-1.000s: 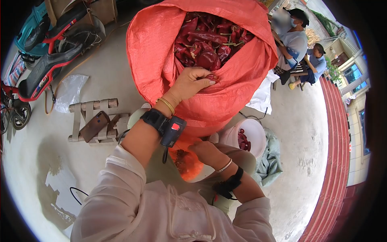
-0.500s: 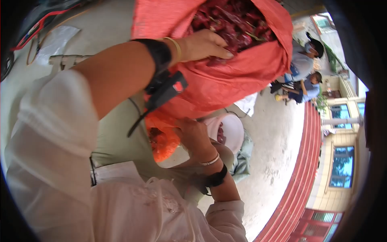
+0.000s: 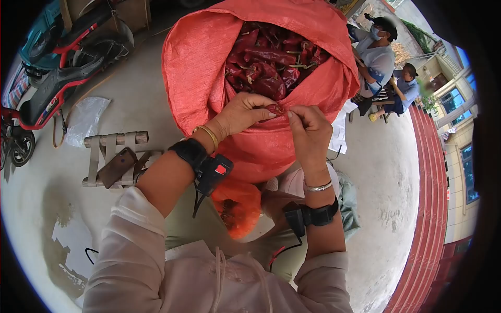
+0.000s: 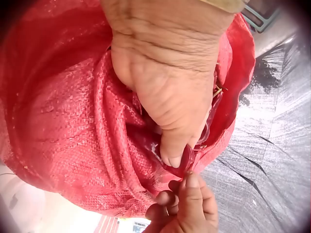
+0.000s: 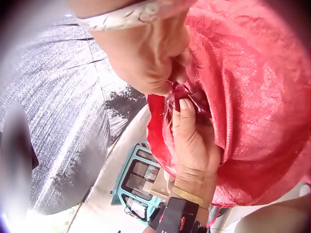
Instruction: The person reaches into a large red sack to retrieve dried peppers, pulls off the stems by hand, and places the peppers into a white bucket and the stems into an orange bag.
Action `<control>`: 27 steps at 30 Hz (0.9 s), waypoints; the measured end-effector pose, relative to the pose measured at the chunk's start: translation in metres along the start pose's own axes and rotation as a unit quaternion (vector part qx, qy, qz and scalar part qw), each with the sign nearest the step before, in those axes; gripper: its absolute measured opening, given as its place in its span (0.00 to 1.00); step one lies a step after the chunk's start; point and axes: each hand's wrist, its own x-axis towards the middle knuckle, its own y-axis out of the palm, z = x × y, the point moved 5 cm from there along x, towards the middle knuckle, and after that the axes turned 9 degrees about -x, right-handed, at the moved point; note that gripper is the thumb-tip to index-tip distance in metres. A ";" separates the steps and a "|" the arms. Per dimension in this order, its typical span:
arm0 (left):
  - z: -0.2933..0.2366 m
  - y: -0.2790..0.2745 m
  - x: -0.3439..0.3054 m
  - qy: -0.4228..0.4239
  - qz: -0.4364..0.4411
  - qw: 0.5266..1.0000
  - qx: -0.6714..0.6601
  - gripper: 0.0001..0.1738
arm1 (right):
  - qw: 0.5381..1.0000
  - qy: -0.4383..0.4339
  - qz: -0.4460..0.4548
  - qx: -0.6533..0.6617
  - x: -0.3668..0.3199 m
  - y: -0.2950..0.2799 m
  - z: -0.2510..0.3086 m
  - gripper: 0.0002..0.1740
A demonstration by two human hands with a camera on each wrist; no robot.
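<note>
A dark red chili pepper (image 3: 275, 110) is held in front of the open mouth of a big red woven sack (image 3: 209, 57), which is full of similar peppers (image 3: 269, 55). My left hand (image 3: 242, 113) pinches it between thumb and fingers. From the other side, my right hand (image 3: 313, 135) pinches the pepper's tip end with thumb and forefinger, as the left wrist view shows up close. Both hands meet there, fingertips almost together. Below, at my knees, hangs an orange plastic bag (image 3: 237, 211) with dark bits inside.
A pinkish-white bucket (image 3: 293, 182) stands partly hidden behind my right forearm, beside a green-grey cloth (image 3: 348, 201). To the left are a folding stool (image 3: 94, 156) with a phone (image 3: 117, 167) on it and a red-black bike (image 3: 62, 86). Two people (image 3: 378, 65) sit at the far right.
My right hand has risen from the orange bag to the pepper. The left hand, over the sack's mouth half a second ago, is now lower in front of it with a pepper.
</note>
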 end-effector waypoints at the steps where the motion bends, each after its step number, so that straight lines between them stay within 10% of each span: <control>1: 0.000 0.001 0.000 0.001 0.006 1.000 0.004 0.10 | 1.000 -0.023 -0.001 -0.015 0.003 0.000 0.003 0.05; 13: 0.005 0.003 0.004 0.084 0.000 0.990 0.112 0.09 | 0.960 -0.174 0.047 -0.214 0.012 0.018 0.017 0.05; 17: -0.002 0.003 0.007 0.160 0.040 0.964 0.210 0.08 | 0.984 -0.083 0.086 -0.131 0.011 0.027 0.001 0.03; 23: -0.015 0.003 0.016 -0.054 0.132 0.973 0.180 0.06 | 0.984 -0.093 0.078 -0.133 0.012 0.026 0.005 0.03; 27: -0.011 0.001 0.044 -0.037 0.220 0.937 0.270 0.12 | 0.991 -0.016 0.089 -0.096 0.012 0.029 0.000 0.03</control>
